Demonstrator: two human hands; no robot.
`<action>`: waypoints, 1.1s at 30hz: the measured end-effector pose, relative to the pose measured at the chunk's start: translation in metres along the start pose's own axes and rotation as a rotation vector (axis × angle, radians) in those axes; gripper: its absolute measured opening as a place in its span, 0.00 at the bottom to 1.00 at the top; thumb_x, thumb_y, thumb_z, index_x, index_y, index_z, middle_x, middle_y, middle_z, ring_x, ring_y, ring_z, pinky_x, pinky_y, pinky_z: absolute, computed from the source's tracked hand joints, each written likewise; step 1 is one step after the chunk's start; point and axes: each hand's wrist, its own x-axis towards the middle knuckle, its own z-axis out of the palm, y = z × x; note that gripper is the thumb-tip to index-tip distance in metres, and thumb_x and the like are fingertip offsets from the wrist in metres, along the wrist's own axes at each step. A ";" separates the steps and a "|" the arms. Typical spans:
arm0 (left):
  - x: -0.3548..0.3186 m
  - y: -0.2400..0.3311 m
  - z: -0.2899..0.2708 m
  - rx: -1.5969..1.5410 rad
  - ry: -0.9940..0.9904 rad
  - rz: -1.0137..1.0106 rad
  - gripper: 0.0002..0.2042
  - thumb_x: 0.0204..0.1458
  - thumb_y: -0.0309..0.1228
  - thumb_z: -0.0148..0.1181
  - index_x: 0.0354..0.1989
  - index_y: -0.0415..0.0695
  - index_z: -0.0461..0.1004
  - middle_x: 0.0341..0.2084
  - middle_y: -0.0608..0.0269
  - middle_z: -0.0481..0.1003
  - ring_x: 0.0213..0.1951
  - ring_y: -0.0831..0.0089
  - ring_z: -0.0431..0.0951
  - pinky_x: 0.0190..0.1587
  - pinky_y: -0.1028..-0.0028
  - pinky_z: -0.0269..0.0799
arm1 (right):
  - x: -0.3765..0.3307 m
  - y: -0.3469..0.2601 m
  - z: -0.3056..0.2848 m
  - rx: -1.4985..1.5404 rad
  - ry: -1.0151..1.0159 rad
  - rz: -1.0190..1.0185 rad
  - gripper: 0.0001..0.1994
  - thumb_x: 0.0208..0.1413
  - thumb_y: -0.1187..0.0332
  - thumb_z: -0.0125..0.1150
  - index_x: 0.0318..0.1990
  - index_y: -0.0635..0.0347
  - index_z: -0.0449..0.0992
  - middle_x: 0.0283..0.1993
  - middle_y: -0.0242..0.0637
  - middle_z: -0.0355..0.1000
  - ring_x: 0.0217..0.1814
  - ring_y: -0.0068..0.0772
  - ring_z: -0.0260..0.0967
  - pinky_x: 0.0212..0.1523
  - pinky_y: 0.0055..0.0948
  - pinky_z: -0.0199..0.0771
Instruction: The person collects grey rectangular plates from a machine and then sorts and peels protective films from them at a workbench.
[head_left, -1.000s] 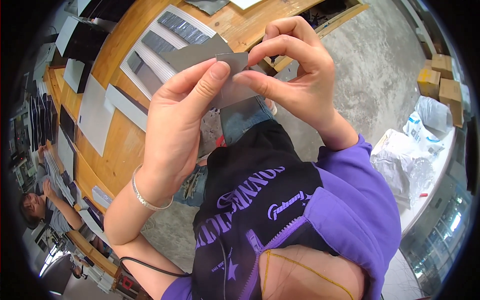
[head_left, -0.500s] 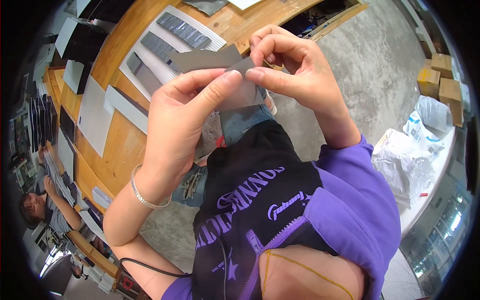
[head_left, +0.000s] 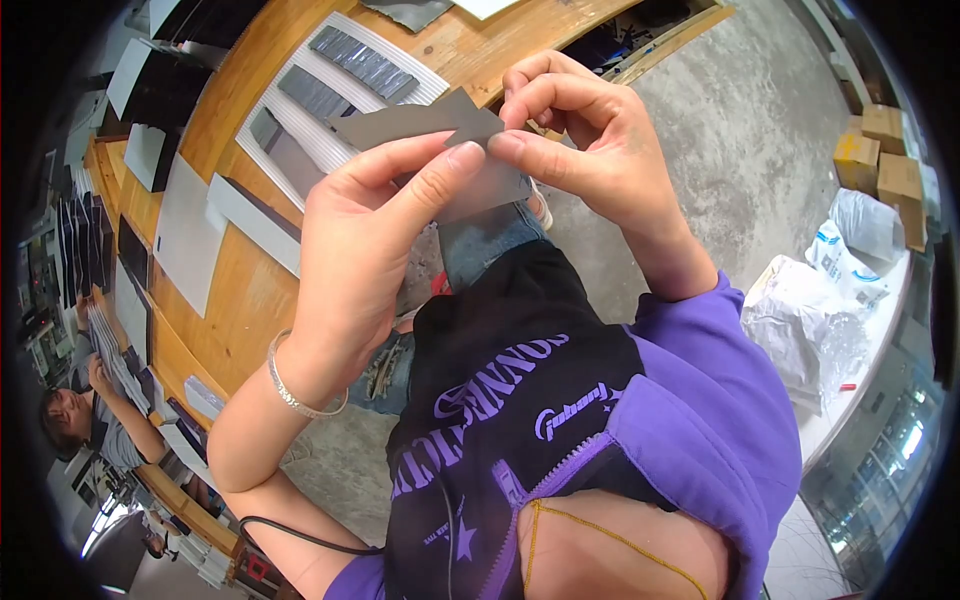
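Both hands up near the chest, working one thin grey flat sheet piece (head_left: 415, 125) with a clear film layer (head_left: 485, 190) hanging off its lower edge. Left hand (head_left: 365, 250) supports it from below: thumb and forefinger closed on the sheet's lower right part, grip clamped on it. Right hand (head_left: 590, 140) pinches the sheet's right corner between thumb tip and curled forefinger, grip shut tight there, looks like it's picking at the film edge. Sheet is held in the air, above the lap, well apart from the curved wooden surface (head_left: 240, 300).

On that surface: a white ribbed tray (head_left: 300, 150) carrying several dark grey strips (head_left: 360, 60), plus white flat panels (head_left: 185, 235) further left. Another seated person (head_left: 85, 425) at lower left, not involved. White plastic bags (head_left: 810, 320) and cardboard boxes (head_left: 880, 145) on the right.

Risk, as a judgement: the pinch is small and on a corner, so fingertips could slip off the film, or it could tear. Sheet looks thin; too much thumb pressure may bend or crease it. Loose left hold could let it drop to the concrete floor (head_left: 720, 130).
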 end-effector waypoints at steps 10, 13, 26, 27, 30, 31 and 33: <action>0.000 -0.005 -0.001 -0.036 -0.021 0.026 0.11 0.48 0.27 0.63 0.38 0.34 0.75 0.32 0.61 0.76 0.35 0.79 0.74 0.40 0.81 0.70 | -0.001 -0.002 0.001 0.140 -0.024 0.115 0.08 0.43 0.69 0.68 0.27 0.63 0.77 0.34 0.27 0.65 0.31 0.14 0.59 0.31 0.16 0.60; 0.000 -0.006 -0.001 -0.029 -0.007 0.017 0.11 0.48 0.27 0.63 0.38 0.34 0.75 0.31 0.61 0.76 0.34 0.80 0.74 0.40 0.81 0.70 | -0.001 -0.002 0.001 0.173 -0.028 0.107 0.07 0.44 0.70 0.68 0.27 0.63 0.76 0.34 0.28 0.65 0.30 0.14 0.61 0.30 0.16 0.61; -0.001 -0.007 -0.001 -0.020 0.005 -0.002 0.10 0.48 0.26 0.62 0.37 0.34 0.75 0.31 0.61 0.76 0.34 0.80 0.74 0.39 0.81 0.69 | -0.001 0.003 0.001 0.289 -0.067 0.118 0.06 0.45 0.72 0.66 0.26 0.64 0.75 0.33 0.27 0.64 0.29 0.13 0.61 0.28 0.15 0.60; -0.001 -0.007 -0.001 -0.020 0.008 -0.006 0.10 0.48 0.26 0.63 0.37 0.34 0.75 0.31 0.61 0.76 0.33 0.80 0.74 0.38 0.81 0.69 | 0.000 0.003 0.001 0.289 -0.068 0.118 0.06 0.45 0.72 0.66 0.26 0.64 0.75 0.33 0.27 0.64 0.29 0.13 0.61 0.28 0.15 0.60; 0.000 -0.005 0.000 -0.036 0.003 -0.015 0.10 0.48 0.27 0.62 0.37 0.34 0.75 0.30 0.62 0.76 0.33 0.81 0.74 0.39 0.81 0.69 | 0.000 0.002 0.002 0.287 -0.052 0.117 0.06 0.45 0.72 0.66 0.26 0.64 0.75 0.33 0.27 0.64 0.29 0.13 0.62 0.28 0.15 0.60; 0.000 -0.005 0.001 -0.036 0.003 -0.015 0.10 0.48 0.27 0.62 0.37 0.34 0.75 0.30 0.62 0.76 0.33 0.81 0.74 0.39 0.81 0.69 | -0.001 0.001 0.002 0.262 -0.041 0.109 0.06 0.46 0.73 0.66 0.26 0.64 0.75 0.33 0.27 0.64 0.29 0.13 0.62 0.28 0.15 0.60; 0.001 -0.005 0.002 -0.023 -0.006 0.016 0.10 0.49 0.28 0.62 0.36 0.35 0.75 0.30 0.63 0.76 0.33 0.81 0.73 0.39 0.82 0.68 | -0.001 0.001 0.001 0.238 -0.030 0.101 0.06 0.46 0.73 0.66 0.26 0.64 0.74 0.32 0.27 0.64 0.30 0.13 0.62 0.28 0.15 0.61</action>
